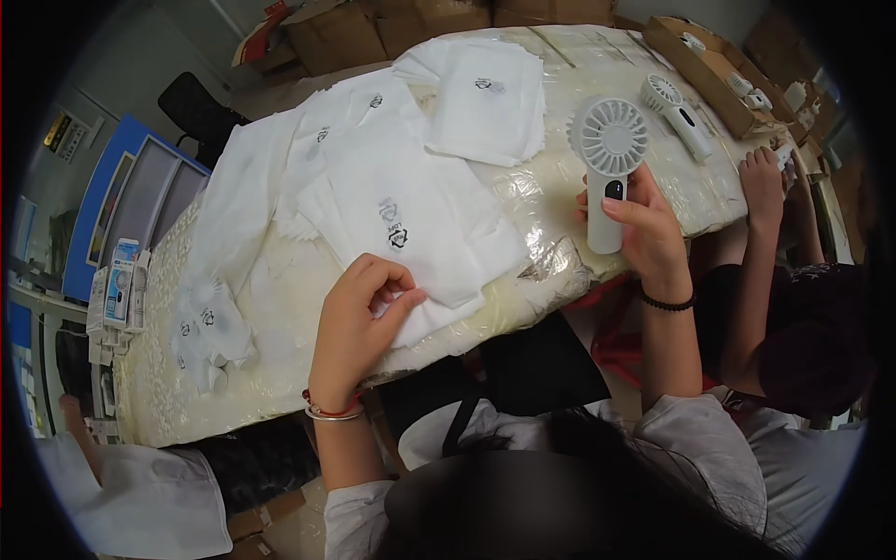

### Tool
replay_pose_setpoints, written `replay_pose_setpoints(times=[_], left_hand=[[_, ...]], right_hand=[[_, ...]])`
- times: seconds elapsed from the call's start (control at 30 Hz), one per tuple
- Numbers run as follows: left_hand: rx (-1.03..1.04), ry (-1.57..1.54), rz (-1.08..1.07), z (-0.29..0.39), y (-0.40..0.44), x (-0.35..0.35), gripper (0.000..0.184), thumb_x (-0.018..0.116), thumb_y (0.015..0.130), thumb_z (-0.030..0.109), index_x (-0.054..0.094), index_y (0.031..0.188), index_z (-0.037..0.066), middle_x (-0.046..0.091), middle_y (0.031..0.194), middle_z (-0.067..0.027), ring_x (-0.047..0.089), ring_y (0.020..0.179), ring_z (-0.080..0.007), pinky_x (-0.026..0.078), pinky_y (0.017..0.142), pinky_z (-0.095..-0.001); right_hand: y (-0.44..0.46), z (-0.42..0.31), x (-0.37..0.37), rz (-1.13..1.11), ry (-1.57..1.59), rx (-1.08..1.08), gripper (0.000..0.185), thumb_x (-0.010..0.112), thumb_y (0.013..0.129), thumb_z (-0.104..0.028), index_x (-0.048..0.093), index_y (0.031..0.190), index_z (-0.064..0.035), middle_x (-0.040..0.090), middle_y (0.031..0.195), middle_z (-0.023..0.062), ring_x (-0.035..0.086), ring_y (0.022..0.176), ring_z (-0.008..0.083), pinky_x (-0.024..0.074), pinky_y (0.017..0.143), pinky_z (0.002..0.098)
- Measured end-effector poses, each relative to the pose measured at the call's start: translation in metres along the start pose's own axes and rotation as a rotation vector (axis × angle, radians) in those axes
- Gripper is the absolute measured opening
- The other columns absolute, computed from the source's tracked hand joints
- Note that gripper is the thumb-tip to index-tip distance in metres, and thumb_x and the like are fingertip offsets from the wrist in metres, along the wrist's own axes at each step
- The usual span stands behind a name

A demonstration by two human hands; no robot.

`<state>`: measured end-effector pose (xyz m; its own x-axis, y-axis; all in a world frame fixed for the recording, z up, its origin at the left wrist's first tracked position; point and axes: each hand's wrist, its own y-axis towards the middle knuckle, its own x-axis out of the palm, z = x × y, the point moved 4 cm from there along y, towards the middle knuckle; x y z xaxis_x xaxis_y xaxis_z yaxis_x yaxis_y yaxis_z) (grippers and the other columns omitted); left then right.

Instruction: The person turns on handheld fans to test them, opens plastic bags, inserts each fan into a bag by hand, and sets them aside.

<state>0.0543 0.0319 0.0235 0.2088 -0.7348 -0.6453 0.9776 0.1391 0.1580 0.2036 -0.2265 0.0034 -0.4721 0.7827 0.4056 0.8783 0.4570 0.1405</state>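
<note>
A white handheld fan [611, 140] is upright in my right hand [651, 224], the fingers wrapped round its handle and the thumb by the small dark display. My left hand [369, 313] is closed at the near edge of a stack of white plastic bags [401, 201], thumb and forefinger pinching the corner of a bag. Black printed marks show on the bags. Behind my right hand, another white fan [677, 117] lies on the wrapped table.
The table [551, 219] is covered in clear plastic. More bags [490, 98] lie at the back. A cardboard box [714, 79] with fans stands back right; fan boxes [119, 289] are at left. A co-worker's hand [763, 177] holds something white at right. Another person sits at left.
</note>
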Motion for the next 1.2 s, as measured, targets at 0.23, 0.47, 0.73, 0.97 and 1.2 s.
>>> replay_pose_setpoints(times=[0.23,0.47,0.73,0.97,1.2], left_hand=[[0.031,-0.012,0.072,-0.005,-0.003,0.000,0.008,0.062,0.083,0.007,0.059,0.085,0.000,0.055,0.076,-0.0081,0.053,0.065,-0.0188,0.043,0.062,-0.0274],[0.149,-0.006,0.350,0.001,-0.008,-0.013,0.007,0.062,0.083,0.005,0.058,0.084,0.000,0.057,0.077,-0.0073,0.050,0.065,-0.0162,0.041,0.062,-0.0260],[0.207,-0.077,0.429,0.021,-0.028,-0.010,0.005,0.063,0.080,0.001,0.058,0.082,0.001,0.058,0.075,-0.0063,0.051,0.064,-0.0152,0.042,0.061,-0.0252],[0.275,0.001,0.269,0.034,-0.034,0.012,0.007,0.063,0.077,-0.001,0.059,0.083,0.002,0.058,0.075,-0.0084,0.055,0.066,-0.0203,0.044,0.061,-0.0288],[0.287,-0.094,0.120,0.041,-0.041,0.033,0.008,0.063,0.076,-0.001,0.059,0.083,0.002,0.057,0.076,-0.0086,0.056,0.067,-0.0212,0.044,0.060,-0.0283]], right_hand=[[-0.002,0.000,0.004,-0.011,-0.014,-0.038,0.049,0.065,0.077,0.002,0.043,0.120,-0.0027,0.050,0.112,0.0091,0.060,0.097,0.0223,0.0510,0.086,0.0372],[0.000,0.002,0.009,-0.017,-0.072,-0.082,0.032,0.065,0.081,-0.001,0.045,0.107,-0.0030,0.055,0.104,0.0077,0.062,0.089,0.0184,0.0500,0.082,0.0325],[-0.017,0.000,0.014,0.065,-0.261,-0.250,0.031,0.061,0.086,-0.003,0.044,0.112,0.0005,0.056,0.104,0.0101,0.060,0.090,0.0157,0.0488,0.081,0.0286],[-0.056,0.004,0.024,-0.344,0.275,0.184,0.079,0.069,0.077,-0.014,0.022,0.139,0.0012,0.056,0.109,0.0173,0.063,0.085,0.0199,0.0509,0.078,0.0300],[-0.106,0.064,0.058,-0.768,0.629,0.720,0.101,0.066,0.081,-0.011,-0.011,0.146,-0.0079,0.059,0.101,0.0253,0.063,0.064,0.0234,0.0525,0.055,0.0311]])
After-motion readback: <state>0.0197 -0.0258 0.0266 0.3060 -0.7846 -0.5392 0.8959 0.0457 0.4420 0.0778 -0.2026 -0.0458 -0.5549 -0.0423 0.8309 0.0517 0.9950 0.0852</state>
